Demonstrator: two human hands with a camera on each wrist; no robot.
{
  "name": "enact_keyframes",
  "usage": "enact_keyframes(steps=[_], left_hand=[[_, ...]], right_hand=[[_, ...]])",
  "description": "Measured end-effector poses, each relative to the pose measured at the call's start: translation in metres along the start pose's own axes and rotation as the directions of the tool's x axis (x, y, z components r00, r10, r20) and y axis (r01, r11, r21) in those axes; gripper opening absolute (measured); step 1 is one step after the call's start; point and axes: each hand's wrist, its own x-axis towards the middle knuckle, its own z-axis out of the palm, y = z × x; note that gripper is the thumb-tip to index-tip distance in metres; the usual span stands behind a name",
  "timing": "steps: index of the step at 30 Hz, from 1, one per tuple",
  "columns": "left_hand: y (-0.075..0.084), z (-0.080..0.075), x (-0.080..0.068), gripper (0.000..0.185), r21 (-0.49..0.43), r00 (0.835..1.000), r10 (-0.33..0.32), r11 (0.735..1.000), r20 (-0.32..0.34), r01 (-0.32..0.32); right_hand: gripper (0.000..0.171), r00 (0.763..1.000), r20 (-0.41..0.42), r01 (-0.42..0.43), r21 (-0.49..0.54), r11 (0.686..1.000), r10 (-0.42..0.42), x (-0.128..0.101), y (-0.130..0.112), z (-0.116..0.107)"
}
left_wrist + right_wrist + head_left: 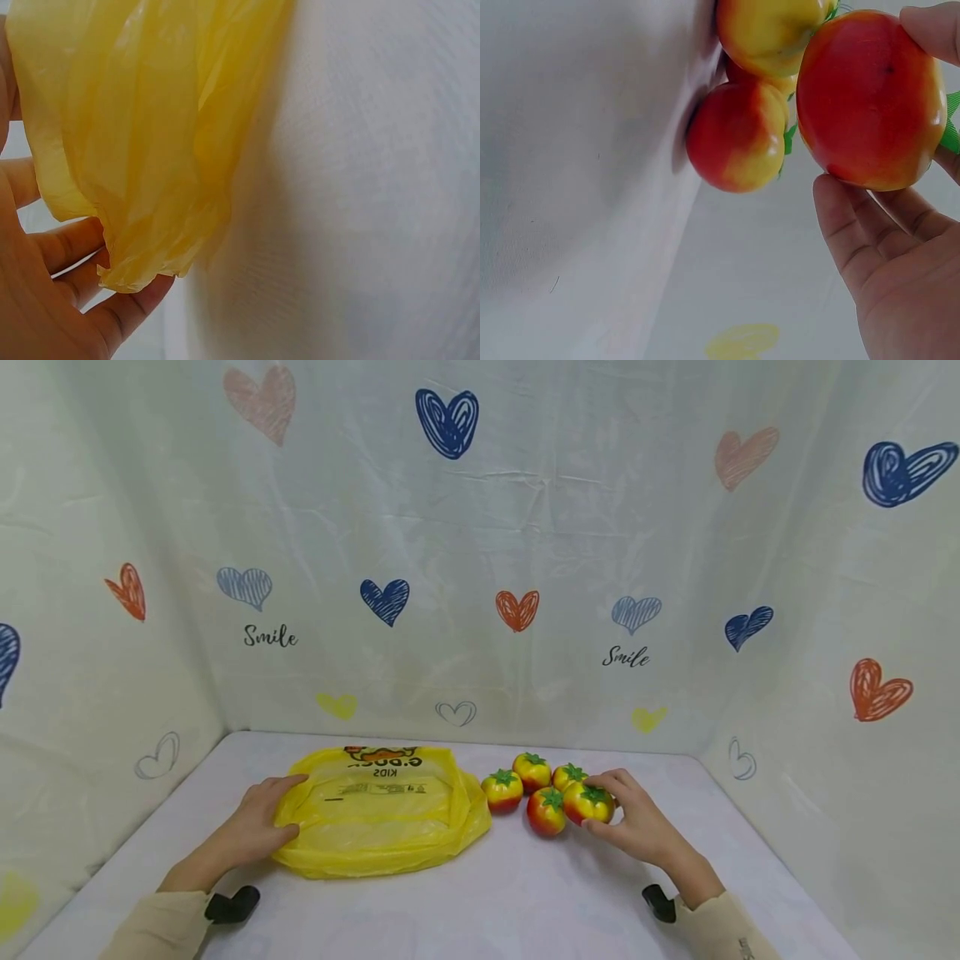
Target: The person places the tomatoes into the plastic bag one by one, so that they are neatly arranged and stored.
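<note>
A yellow plastic bag (382, 827) with dark printing lies spread out on the left of the table. My left hand (258, 822) rests at its left edge, thumb and fingers spread apart; in the left wrist view the fingers (131, 311) touch the bag's crumpled edge (150, 255). My right hand (637, 818) holds a red-and-yellow toy tomato (587, 803) with a green leafy top, between thumb and fingers. From the right wrist view, the held tomato (870, 101) appears raised off the table. Several similar tomatoes (546, 814) sit together just left of it.
The white table (525, 910) is enclosed by pale curtains (480, 527) printed with hearts and words. The tomato group lies close to the bag's right end. Black straps (232, 906) sit at both wrists.
</note>
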Motion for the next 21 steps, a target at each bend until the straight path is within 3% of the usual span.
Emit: enact_keyframes(steps=[21], left_hand=[[-0.001, -0.002, 0.001, 0.069, 0.003, 1.000, 0.026, 1.000, -0.004, -0.026]], right_hand=[[0.051, 0.999, 0.034, 0.024, 0.016, 1.000, -0.024, 0.003, -0.019, 0.002]])
